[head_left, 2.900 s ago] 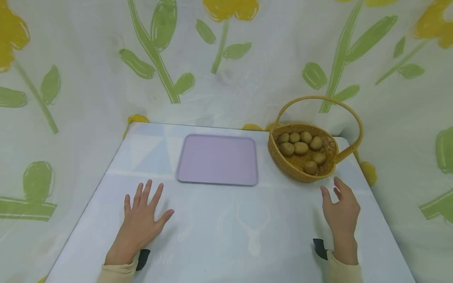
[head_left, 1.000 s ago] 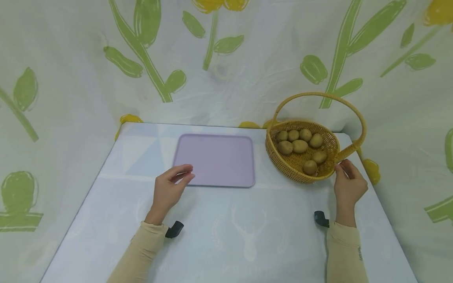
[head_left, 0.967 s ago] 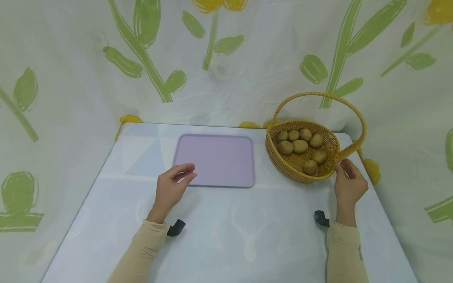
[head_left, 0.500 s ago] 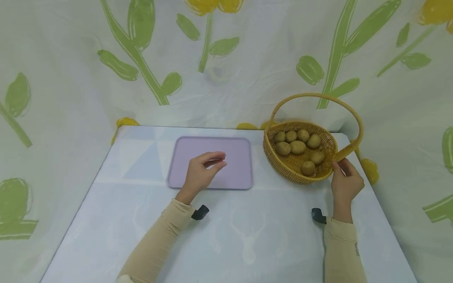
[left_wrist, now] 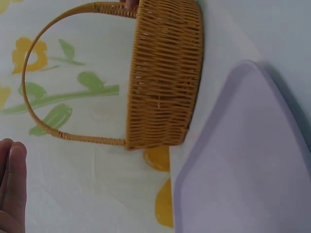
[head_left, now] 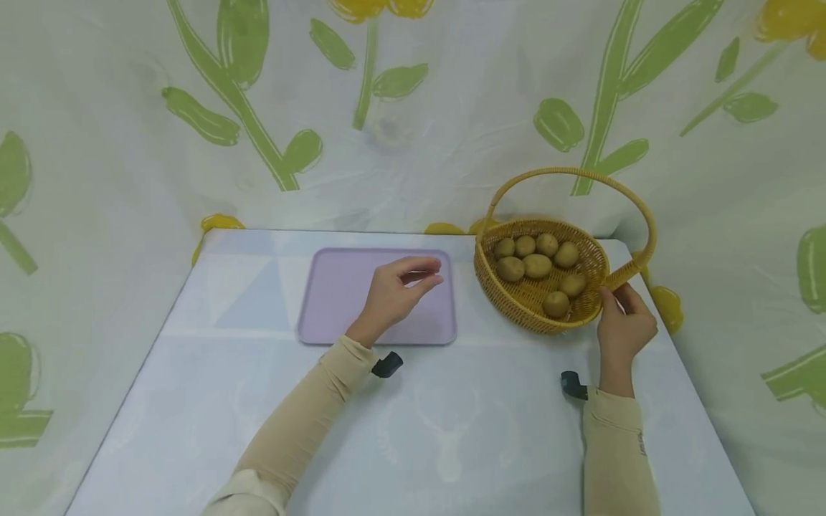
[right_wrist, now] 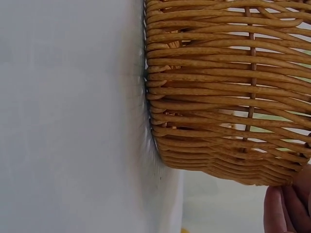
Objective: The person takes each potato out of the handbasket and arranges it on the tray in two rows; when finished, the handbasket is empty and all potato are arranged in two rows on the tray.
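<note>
A wicker basket [head_left: 516, 309] with a tall arched handle stands at the back right of the table. Several potatoes [head_left: 538, 266] lie in it. My right hand [head_left: 623, 328] pinches the basket's rim beside the foot of the handle; in the right wrist view its fingers [right_wrist: 276, 208] meet the edge of the woven wall [right_wrist: 218, 97]. Over the lilac tray [head_left: 325, 308], my left hand [head_left: 392, 295] hovers with thumb and fingers apart and nothing between them. It points toward the basket, and the left wrist view has its fingertips [left_wrist: 17, 158] well away from the wicker.
The table [head_left: 323, 423] has a pale printed cover, and its back edge runs behind tray and basket. A flower-patterned curtain [head_left: 419, 165] hangs right behind. Dark wrist-camera mounts [head_left: 388, 365] stick out from both sleeves.
My left hand has moved from the table's left side across the tray toward the basket, its spread fingers drawing together. My right hand has gone forward and taken the basket's rim.
</note>
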The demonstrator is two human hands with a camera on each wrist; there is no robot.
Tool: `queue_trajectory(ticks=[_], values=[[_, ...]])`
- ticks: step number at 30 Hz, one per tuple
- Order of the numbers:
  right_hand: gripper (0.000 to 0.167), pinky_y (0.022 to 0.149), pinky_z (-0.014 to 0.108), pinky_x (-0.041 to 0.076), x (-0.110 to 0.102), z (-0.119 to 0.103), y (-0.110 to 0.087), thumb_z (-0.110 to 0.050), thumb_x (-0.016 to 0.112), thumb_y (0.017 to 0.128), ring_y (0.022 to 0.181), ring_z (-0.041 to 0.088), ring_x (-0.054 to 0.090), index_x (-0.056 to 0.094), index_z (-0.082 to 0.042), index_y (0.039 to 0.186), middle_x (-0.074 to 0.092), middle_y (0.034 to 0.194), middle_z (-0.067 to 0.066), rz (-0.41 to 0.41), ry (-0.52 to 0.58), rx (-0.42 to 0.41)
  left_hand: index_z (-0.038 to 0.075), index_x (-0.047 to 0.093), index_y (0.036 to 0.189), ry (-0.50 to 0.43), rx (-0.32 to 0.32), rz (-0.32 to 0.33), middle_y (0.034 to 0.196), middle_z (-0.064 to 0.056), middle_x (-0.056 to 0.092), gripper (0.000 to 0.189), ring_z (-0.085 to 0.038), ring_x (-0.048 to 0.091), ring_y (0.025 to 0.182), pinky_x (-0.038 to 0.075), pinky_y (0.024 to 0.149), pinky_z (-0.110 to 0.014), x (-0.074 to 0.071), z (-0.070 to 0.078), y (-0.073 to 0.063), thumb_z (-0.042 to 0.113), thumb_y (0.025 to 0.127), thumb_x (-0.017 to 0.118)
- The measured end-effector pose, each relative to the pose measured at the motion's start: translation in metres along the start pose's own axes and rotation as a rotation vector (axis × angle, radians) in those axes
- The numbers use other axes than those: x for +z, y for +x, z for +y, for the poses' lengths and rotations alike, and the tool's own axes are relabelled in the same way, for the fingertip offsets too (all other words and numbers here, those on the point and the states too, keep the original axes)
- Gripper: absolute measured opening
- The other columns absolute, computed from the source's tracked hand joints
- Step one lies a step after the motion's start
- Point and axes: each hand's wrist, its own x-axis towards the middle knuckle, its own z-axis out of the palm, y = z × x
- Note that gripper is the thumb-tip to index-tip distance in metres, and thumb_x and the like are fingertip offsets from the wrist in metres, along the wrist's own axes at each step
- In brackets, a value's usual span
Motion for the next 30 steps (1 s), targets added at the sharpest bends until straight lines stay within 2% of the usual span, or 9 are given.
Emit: queue_trajectory(ticks=[7, 12, 18, 23, 30], values=[[0.031, 0.092, 0.016, 0.058, 0.002, -0.002, 0.001, -0.019, 0.077, 0.093, 0.101, -0.002, 0.071, 0.075, -0.01, 0.123, 0.074, 0.124, 0.008, 0.028, -0.023, 0.0, 0.001, 0.076, 0.115, -0.03, -0.005, -0.006, 0.111, -0.015, 0.077, 0.027, -0.027, 0.074, 0.106, 0.061, 0.093, -0.028, 0.015, -0.004, 0.016, 0.007, 0.088, 0.08], [0.029, 0.088, 0.013, 0.058, 0.0, -0.001, 0.0, -0.021, 0.076, 0.094, 0.091, -0.008, 0.068, 0.076, -0.007, 0.12, 0.075, 0.12, 0.008, 0.044, -0.033, -0.015, 0.004, 0.075, 0.118, -0.006, -0.037, -0.051, 0.113, -0.013, 0.077, 0.028, -0.022, 0.074, 0.106, 0.06, 0.093, -0.023, 0.029, -0.005, 0.027, 0.013, 0.091, 0.079], [0.029, 0.089, 0.013, 0.058, 0.001, 0.001, -0.001, -0.023, 0.075, 0.094, 0.093, -0.007, 0.067, 0.076, -0.007, 0.119, 0.076, 0.118, 0.005, 0.047, -0.031, -0.017, 0.006, 0.074, 0.121, 0.028, -0.103, -0.106, 0.116, -0.009, 0.076, 0.031, -0.019, 0.074, 0.106, 0.06, 0.09, -0.021, 0.046, -0.005, 0.041, 0.017, 0.092, 0.078], [0.03, 0.088, 0.013, 0.058, 0.002, 0.002, -0.001, -0.024, 0.075, 0.094, 0.092, -0.008, 0.067, 0.076, -0.007, 0.119, 0.076, 0.118, 0.007, 0.056, -0.025, -0.026, 0.012, 0.075, 0.121, 0.055, -0.15, -0.162, 0.118, -0.003, 0.076, 0.03, -0.014, 0.074, 0.105, 0.061, 0.087, -0.02, 0.062, -0.01, 0.054, 0.024, 0.093, 0.077], [0.032, 0.093, 0.017, 0.058, 0.002, 0.002, -0.001, -0.025, 0.075, 0.094, 0.102, -0.001, 0.07, 0.075, -0.008, 0.121, 0.074, 0.123, 0.007, 0.039, -0.021, 0.004, 0.013, 0.074, 0.123, 0.092, -0.138, -0.212, 0.123, -0.001, 0.075, 0.033, -0.013, 0.073, 0.107, 0.058, 0.089, -0.017, 0.081, -0.012, 0.071, 0.026, 0.094, 0.077]])
